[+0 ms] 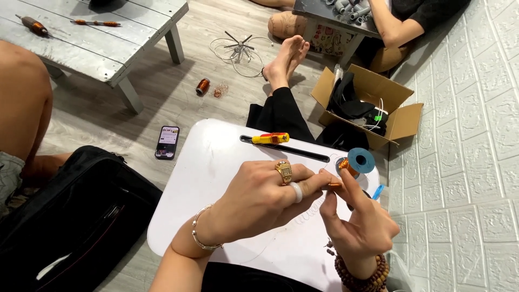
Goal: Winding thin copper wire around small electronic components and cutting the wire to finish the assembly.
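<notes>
I pinch a small copper coil (334,185) between my left hand (259,197) and right hand (359,224), fingers closed on it above the white lap desk (216,162). Beside it, a blue spool (357,160) holds little wire; the yellow screwdriver (271,138) lies untouched.

One head-worn view only. We look steeply down, close over our hands and the white lap desk (216,162); upper frame reaches the wooden floor (184,92), grey low table (108,48), cardboard box (373,97).
</notes>
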